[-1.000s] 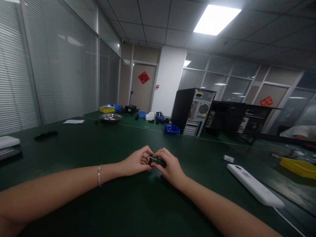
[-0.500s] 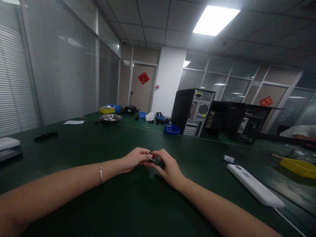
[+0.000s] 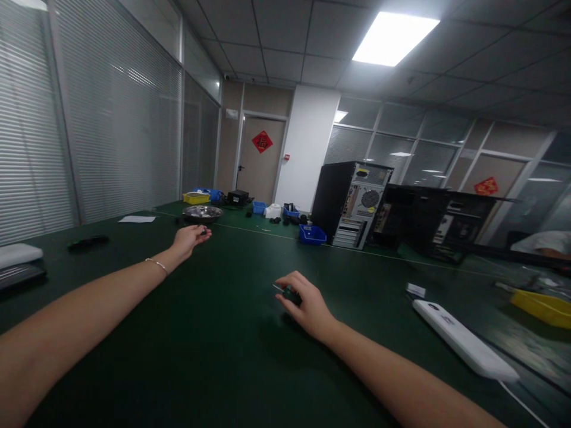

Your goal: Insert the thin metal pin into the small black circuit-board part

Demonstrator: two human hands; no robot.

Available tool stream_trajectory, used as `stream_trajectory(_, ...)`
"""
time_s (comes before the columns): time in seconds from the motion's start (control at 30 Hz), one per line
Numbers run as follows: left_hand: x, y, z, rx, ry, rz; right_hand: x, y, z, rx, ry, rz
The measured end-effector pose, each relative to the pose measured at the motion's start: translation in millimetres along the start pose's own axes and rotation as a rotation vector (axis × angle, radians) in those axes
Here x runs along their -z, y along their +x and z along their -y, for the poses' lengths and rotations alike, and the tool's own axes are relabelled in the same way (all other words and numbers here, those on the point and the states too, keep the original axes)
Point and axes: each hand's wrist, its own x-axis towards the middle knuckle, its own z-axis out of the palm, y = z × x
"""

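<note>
My left hand (image 3: 188, 241) reaches out over the green tabletop, just short of a shiny metal bowl (image 3: 202, 219). Its fingertips pinch a small dark piece (image 3: 204, 231), too little to name. In the middle of the view, my right hand (image 3: 308, 304) is curled round a small screwdriver (image 3: 291, 295) with a dark green handle. The thin metal shaft points left, away from the fingers. Part of the handle is hidden by the palm and fingers.
A computer tower (image 3: 350, 202) stands at the back, beside a blue bin (image 3: 312, 234). To the right lie a white power strip (image 3: 464, 339) and a yellow tray (image 3: 542, 308). A dark object (image 3: 88, 242) and white paper (image 3: 137, 219) are left. A co-worker's sleeve (image 3: 542, 241) shows far right.
My left hand has parted from the right and moved left and forward toward the bowl, carrying the small dark piece. My right hand stays nearly in place with the screwdriver.
</note>
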Motion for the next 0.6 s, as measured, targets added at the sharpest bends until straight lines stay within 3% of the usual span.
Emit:
stream_trajectory(0.17,39.6,20,-24,-0.092,-0.041,-0.226,0,1,2,0.02,0.01,0.036)
stream_trajectory(0.33,54.4,21,-32,-0.091,-0.024,-0.267,-2,2,2,0.005,0.02,0.036)
stream_trajectory(0.43,37.2,14,-25,-0.058,0.011,-0.16,-3,3,2,-0.023,0.028,0.024)
stream_trajectory(0.6,-24.6,-29,5,0.055,0.093,0.203,-6,8,-9,-0.141,0.044,-0.029)
